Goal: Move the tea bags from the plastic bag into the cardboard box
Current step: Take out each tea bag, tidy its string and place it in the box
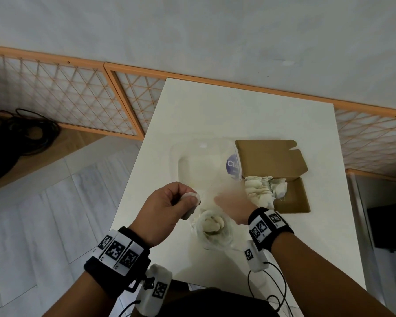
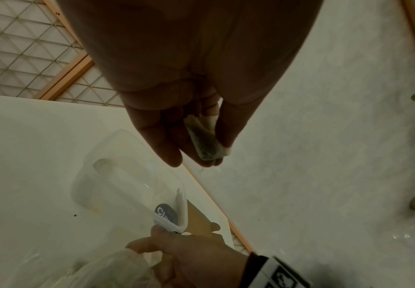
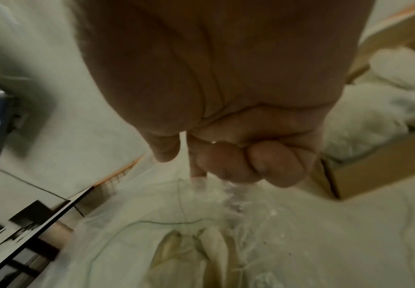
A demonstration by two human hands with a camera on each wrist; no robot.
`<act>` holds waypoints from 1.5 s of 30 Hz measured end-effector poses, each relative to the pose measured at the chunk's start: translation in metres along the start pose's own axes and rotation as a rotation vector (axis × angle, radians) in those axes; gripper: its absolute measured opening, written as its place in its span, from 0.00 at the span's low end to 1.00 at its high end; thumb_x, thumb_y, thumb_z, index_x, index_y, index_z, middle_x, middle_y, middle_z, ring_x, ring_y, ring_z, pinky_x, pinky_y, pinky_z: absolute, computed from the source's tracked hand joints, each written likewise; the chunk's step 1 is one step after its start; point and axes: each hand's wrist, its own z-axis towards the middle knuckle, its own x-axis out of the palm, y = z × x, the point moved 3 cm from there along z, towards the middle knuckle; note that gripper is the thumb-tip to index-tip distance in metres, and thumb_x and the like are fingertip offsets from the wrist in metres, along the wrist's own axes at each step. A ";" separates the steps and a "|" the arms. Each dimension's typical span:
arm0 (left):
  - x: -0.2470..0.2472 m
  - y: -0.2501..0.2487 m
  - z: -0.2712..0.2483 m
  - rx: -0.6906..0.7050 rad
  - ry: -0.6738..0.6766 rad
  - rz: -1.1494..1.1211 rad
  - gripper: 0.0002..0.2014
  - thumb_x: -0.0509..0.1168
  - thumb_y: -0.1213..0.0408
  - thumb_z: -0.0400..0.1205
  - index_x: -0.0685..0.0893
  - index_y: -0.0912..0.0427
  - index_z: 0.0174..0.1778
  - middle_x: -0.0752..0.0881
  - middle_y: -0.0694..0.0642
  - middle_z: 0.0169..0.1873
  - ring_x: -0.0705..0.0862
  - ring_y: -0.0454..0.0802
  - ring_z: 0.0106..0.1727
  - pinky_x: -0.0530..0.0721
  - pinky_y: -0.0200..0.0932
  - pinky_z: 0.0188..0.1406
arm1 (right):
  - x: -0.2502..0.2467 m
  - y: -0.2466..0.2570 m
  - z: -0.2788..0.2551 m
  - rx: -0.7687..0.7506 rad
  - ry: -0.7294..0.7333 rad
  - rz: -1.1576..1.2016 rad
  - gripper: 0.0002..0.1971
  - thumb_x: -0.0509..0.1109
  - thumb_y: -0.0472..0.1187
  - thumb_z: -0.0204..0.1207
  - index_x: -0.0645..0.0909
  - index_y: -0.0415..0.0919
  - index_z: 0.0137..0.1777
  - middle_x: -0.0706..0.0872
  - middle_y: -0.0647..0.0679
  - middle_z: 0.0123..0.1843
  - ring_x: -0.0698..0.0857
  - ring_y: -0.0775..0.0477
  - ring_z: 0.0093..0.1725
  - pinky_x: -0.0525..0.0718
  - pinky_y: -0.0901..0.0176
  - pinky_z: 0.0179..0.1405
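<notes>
Left hand [image 1: 167, 208] pinches one tea bag [image 2: 207, 139] just left of plastic bag [image 1: 212, 227]. Right hand [image 1: 234, 208] grips bag's top. Cardboard box [image 1: 293, 195], right of bag, holds tea bags [image 1: 264, 191].

One cardboard box [image 1: 281, 179] stands open on the one white bench [image 1: 215, 106], holding a heap of tea bags [image 1: 264, 189] too crumpled to count. One clear plastic bag [image 1: 213, 227] holds a few more, their number unclear. One tea bag [image 2: 206, 140] sits in the left hand [image 1: 167, 211]. One clear lidded tub [image 1: 206, 163] lies there. Two hands show, the second the right hand [image 1: 236, 207].
</notes>
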 end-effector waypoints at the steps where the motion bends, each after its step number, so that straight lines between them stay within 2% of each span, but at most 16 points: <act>1: -0.001 -0.001 -0.001 -0.002 0.000 -0.001 0.06 0.70 0.69 0.86 0.87 0.71 0.49 0.87 0.65 0.34 0.81 0.50 0.34 0.83 0.39 0.38 | 0.004 0.001 0.004 0.024 0.037 0.027 0.28 0.58 0.65 0.88 0.81 0.49 0.76 0.84 0.55 0.73 0.86 0.47 0.68 0.82 0.57 0.46; 2: -0.001 -0.001 -0.002 -0.002 -0.001 -0.002 0.06 0.70 0.69 0.86 0.87 0.70 0.49 0.88 0.67 0.36 0.81 0.50 0.34 0.83 0.39 0.38 | 0.005 0.002 0.005 0.037 0.054 0.064 0.25 0.59 0.64 0.88 0.85 0.48 0.71 0.88 0.54 0.69 0.89 0.52 0.61 0.82 0.60 0.39; 4: -0.003 0.000 -0.005 -0.004 -0.004 -0.009 0.06 0.70 0.70 0.87 0.87 0.71 0.49 0.88 0.65 0.35 0.81 0.50 0.34 0.83 0.38 0.38 | 0.003 0.004 0.005 0.036 0.047 0.148 0.19 0.63 0.56 0.89 0.90 0.46 0.63 0.94 0.53 0.55 0.87 0.64 0.35 0.76 0.66 0.28; 6: -0.006 0.002 -0.007 -0.008 -0.013 -0.010 0.06 0.70 0.70 0.87 0.86 0.70 0.49 0.87 0.60 0.34 0.81 0.49 0.34 0.83 0.38 0.38 | 0.001 0.001 0.002 0.001 0.042 0.267 0.15 0.66 0.51 0.89 0.92 0.44 0.59 0.96 0.52 0.51 0.75 0.54 0.22 0.71 0.64 0.25; 8: -0.009 0.005 -0.009 -0.011 -0.025 -0.004 0.06 0.71 0.68 0.86 0.87 0.68 0.48 0.87 0.57 0.33 0.80 0.49 0.34 0.82 0.39 0.39 | -0.005 -0.001 -0.005 -0.035 0.029 0.399 0.14 0.65 0.48 0.90 0.92 0.44 0.58 0.96 0.52 0.57 0.69 0.51 0.24 0.68 0.61 0.25; 13: -0.012 0.011 -0.014 -0.017 -0.041 0.014 0.06 0.72 0.66 0.86 0.87 0.66 0.46 0.87 0.56 0.34 0.81 0.49 0.34 0.83 0.40 0.41 | -0.023 0.011 -0.039 -0.147 -0.049 0.497 0.11 0.69 0.43 0.88 0.92 0.45 0.62 0.96 0.53 0.59 0.69 0.50 0.28 0.70 0.60 0.28; 18: -0.012 0.011 -0.015 -0.013 -0.009 0.024 0.04 0.73 0.68 0.85 0.87 0.62 0.45 0.86 0.58 0.33 0.79 0.51 0.34 0.82 0.46 0.41 | -0.042 0.038 -0.086 -0.271 -0.129 0.492 0.10 0.71 0.36 0.86 0.91 0.45 0.62 0.96 0.53 0.57 0.80 0.53 0.34 0.80 0.63 0.37; 22: -0.005 0.000 -0.015 0.005 0.015 -0.093 0.10 0.75 0.68 0.82 0.84 0.61 0.57 0.86 0.61 0.34 0.80 0.53 0.34 0.82 0.43 0.40 | -0.059 0.061 -0.125 -0.383 -0.243 0.428 0.09 0.71 0.34 0.86 0.91 0.45 0.59 0.96 0.53 0.53 0.85 0.59 0.37 0.86 0.67 0.42; 25: 0.003 -0.018 -0.015 0.062 0.040 -0.158 0.14 0.74 0.72 0.83 0.82 0.61 0.64 0.86 0.65 0.38 0.84 0.54 0.36 0.83 0.41 0.40 | -0.070 0.077 -0.151 -0.449 -0.331 0.345 0.10 0.70 0.34 0.87 0.90 0.48 0.59 0.96 0.54 0.50 0.88 0.57 0.40 0.84 0.67 0.37; 32: 0.015 -0.072 -0.016 0.249 0.153 -0.194 0.07 0.74 0.67 0.81 0.91 0.60 0.54 0.89 0.55 0.35 0.84 0.52 0.38 0.84 0.43 0.42 | -0.073 0.106 -0.199 -0.612 -0.413 0.330 0.10 0.72 0.35 0.85 0.90 0.46 0.62 0.96 0.56 0.51 0.94 0.55 0.53 0.89 0.67 0.53; 34: 0.016 -0.083 -0.016 0.325 0.149 -0.141 0.05 0.74 0.65 0.80 0.93 0.57 0.50 0.90 0.52 0.44 0.85 0.50 0.44 0.84 0.45 0.49 | -0.075 0.110 -0.208 -0.632 -0.447 0.315 0.10 0.72 0.35 0.85 0.91 0.46 0.61 0.96 0.55 0.51 0.94 0.53 0.54 0.89 0.65 0.54; 37: 0.014 -0.093 -0.015 0.389 0.107 -0.003 0.04 0.76 0.59 0.79 0.93 0.51 0.48 0.86 0.45 0.67 0.85 0.43 0.69 0.81 0.53 0.72 | -0.082 0.118 -0.224 -0.652 -0.502 0.280 0.09 0.71 0.37 0.87 0.90 0.49 0.61 0.96 0.57 0.51 0.94 0.49 0.53 0.91 0.58 0.50; 39: 0.012 -0.099 -0.016 0.377 0.135 -0.010 0.03 0.75 0.59 0.79 0.92 0.52 0.46 0.84 0.44 0.73 0.80 0.41 0.78 0.76 0.61 0.79 | -0.090 0.122 -0.233 -0.632 -0.514 0.308 0.09 0.70 0.38 0.87 0.88 0.51 0.62 0.96 0.57 0.50 0.93 0.38 0.48 0.92 0.48 0.44; 41: 0.012 -0.103 -0.018 0.355 0.204 -0.028 0.01 0.75 0.60 0.78 0.92 0.52 0.44 0.84 0.43 0.74 0.78 0.39 0.79 0.76 0.64 0.79 | -0.096 0.125 -0.242 -0.623 -0.518 0.334 0.10 0.70 0.39 0.87 0.86 0.53 0.64 0.96 0.57 0.52 0.91 0.27 0.48 0.91 0.36 0.47; 43: 0.015 -0.107 -0.022 0.348 0.288 -0.023 0.01 0.75 0.61 0.78 0.91 0.52 0.43 0.84 0.43 0.74 0.77 0.39 0.80 0.77 0.61 0.75 | -0.102 0.126 -0.248 -0.639 -0.526 0.349 0.11 0.70 0.39 0.87 0.84 0.53 0.64 0.96 0.55 0.52 0.92 0.32 0.50 0.90 0.35 0.52; 45: 0.022 -0.110 -0.027 0.352 0.367 -0.016 0.02 0.73 0.67 0.79 0.90 0.55 0.44 0.84 0.43 0.75 0.76 0.39 0.81 0.76 0.57 0.73 | -0.106 0.124 -0.254 -0.651 -0.547 0.364 0.11 0.71 0.39 0.85 0.84 0.51 0.64 0.97 0.54 0.50 0.94 0.48 0.53 0.89 0.49 0.56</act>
